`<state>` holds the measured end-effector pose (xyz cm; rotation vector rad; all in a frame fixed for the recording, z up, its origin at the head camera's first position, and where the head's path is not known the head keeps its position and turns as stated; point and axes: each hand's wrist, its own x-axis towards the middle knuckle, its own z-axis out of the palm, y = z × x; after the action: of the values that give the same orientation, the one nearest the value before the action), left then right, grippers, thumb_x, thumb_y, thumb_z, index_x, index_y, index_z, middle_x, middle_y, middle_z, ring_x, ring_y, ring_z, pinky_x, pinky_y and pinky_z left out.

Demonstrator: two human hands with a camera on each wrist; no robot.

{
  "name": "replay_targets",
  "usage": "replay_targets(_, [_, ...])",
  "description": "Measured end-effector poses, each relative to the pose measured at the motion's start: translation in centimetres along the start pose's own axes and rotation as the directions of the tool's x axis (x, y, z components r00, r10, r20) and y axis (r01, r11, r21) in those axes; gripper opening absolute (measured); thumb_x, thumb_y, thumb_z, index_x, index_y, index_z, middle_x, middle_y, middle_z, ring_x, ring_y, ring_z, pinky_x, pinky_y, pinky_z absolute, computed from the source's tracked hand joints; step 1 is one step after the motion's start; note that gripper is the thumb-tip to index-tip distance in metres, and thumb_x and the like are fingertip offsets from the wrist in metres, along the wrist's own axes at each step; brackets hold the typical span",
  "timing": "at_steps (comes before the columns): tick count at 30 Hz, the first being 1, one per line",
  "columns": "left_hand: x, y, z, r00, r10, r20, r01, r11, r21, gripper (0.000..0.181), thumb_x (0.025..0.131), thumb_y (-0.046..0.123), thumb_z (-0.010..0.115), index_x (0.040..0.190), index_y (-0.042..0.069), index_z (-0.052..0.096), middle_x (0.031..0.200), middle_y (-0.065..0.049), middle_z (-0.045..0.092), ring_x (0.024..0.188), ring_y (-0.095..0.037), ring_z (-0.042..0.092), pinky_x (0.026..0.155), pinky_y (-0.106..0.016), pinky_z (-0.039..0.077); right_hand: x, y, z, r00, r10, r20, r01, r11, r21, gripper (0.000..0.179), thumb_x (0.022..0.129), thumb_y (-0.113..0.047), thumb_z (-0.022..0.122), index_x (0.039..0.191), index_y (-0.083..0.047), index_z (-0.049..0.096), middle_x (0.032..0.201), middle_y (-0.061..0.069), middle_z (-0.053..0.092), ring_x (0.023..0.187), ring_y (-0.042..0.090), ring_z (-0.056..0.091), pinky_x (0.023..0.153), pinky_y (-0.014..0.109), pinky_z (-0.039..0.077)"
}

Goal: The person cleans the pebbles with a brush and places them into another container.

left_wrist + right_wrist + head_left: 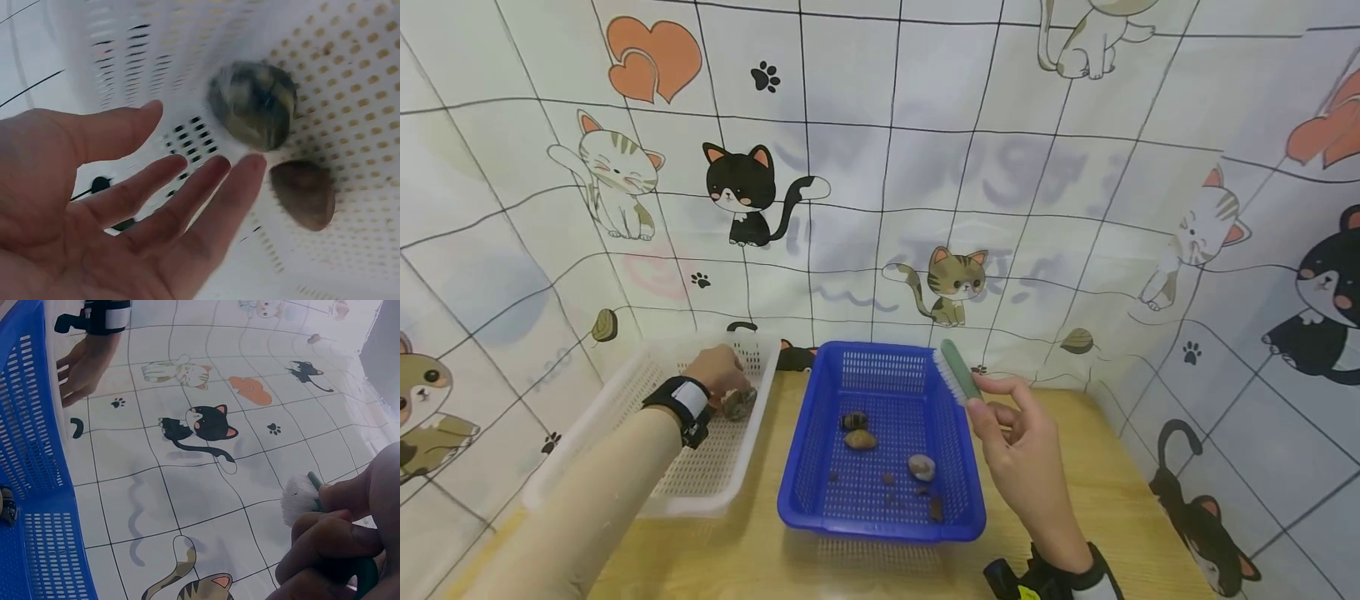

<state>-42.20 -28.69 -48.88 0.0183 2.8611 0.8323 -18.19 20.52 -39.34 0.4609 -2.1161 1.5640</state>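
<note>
My left hand (pixel 718 373) reaches down into the white perforated basket (pixel 688 505) on the left. Seen from the left wrist, its fingers are spread, with the fingertips right at a blurred grey-green stone (pixel 255 103). A brown, rounded-triangular stone (pixel 304 192) lies beside that one. With thumb and fingers my right hand (pixel 1026 450) grips a small green brush (pixel 957 371) with white bristles, held up over the right edge of the blue basket (pixel 880 530). In the right wrist view the bristles (pixel 300 499) stick out past the thumb.
Inside the blue basket lie a dark striped stone (pixel 853 420), a tan stone (pixel 860 439), a pale stone (pixel 921 467) and several small brown bits. Both baskets stand on a wooden table (pixel 1067 475). A cat-print sheet (pixel 850 167) rises behind and at both sides.
</note>
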Motion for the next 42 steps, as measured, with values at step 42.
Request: replay_targets(42, [-13.0, 30.0, 14.2, 0.823, 0.434, 0.367, -0.55, 0.773, 0.317, 0.021, 0.099, 0.017, 0.092, 0.119, 0.013, 0.086, 0.094, 0.0, 0.083, 0.074, -0.013, 0.068, 0.072, -0.031, 0.067, 0.4, 0.0, -0.1, 0.999, 0.044, 0.022, -0.044, 0.999, -0.012, 0.027, 0.118, -0.008, 0.068, 0.144, 0.001, 0.069, 0.128, 0.029, 0.085, 0.109, -0.002, 0.083, 0.063, 0.021, 0.061])
